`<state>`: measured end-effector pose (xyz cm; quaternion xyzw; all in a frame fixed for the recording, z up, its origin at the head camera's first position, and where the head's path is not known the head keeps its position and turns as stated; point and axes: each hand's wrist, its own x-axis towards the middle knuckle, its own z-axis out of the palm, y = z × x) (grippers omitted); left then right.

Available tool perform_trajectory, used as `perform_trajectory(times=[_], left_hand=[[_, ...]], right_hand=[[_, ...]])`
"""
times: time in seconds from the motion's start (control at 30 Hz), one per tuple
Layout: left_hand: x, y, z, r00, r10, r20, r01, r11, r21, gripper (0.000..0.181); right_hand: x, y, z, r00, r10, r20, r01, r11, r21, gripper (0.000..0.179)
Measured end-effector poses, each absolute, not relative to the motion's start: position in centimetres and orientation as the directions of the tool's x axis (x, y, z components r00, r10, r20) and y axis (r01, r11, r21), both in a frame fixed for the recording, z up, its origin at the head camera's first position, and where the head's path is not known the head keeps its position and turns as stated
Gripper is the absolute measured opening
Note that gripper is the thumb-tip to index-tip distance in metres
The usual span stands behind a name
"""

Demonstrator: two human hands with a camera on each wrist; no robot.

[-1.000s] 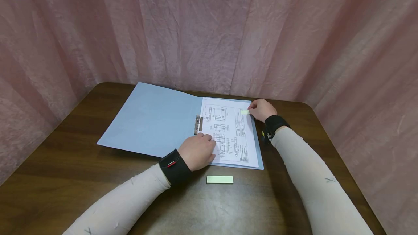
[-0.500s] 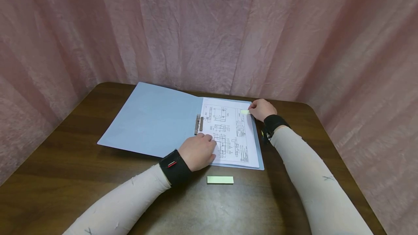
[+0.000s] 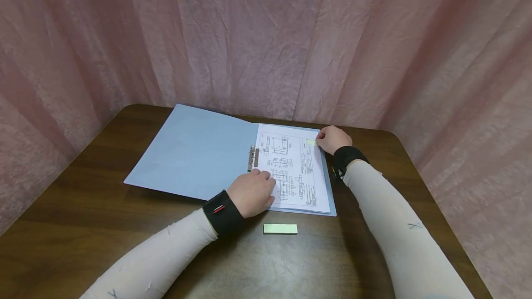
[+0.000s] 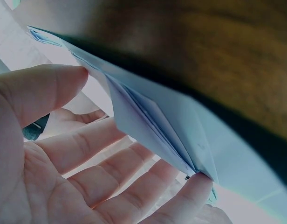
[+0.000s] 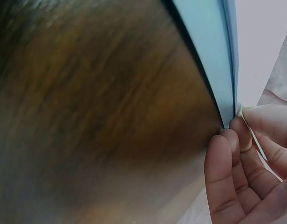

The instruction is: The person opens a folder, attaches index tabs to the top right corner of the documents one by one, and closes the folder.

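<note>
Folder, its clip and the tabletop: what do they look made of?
Folder: matte plastic or coated card, judging by its thin, even blue sheet. Clip: probably metal, from its greyish sheen. Tabletop: wood or wood-look laminate, satin, with brown grain and soft glare.

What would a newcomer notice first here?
Probably the open blue folder, on the table, with a printed sheet on its right. Next, the right hand pinching a pale strip by the sheet's far right corner, the left hand resting at its near left. A green pad lies in front of the folder.
</note>
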<state>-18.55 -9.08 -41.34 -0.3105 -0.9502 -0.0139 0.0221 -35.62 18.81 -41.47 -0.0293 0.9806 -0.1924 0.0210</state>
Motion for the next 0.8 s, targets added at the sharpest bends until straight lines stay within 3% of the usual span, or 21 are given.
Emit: perform_trajectory(times=[0.8], left_hand=[[-18.51, -9.03, -41.30, -0.807, 0.589, 0.046, 0.590, 0.807, 0.013, 0.034]], right_hand=[[-35.46, 18.52, -41.76, -0.999, -0.033, -0.022, -0.021, 0.912, -0.409, 0.018]])
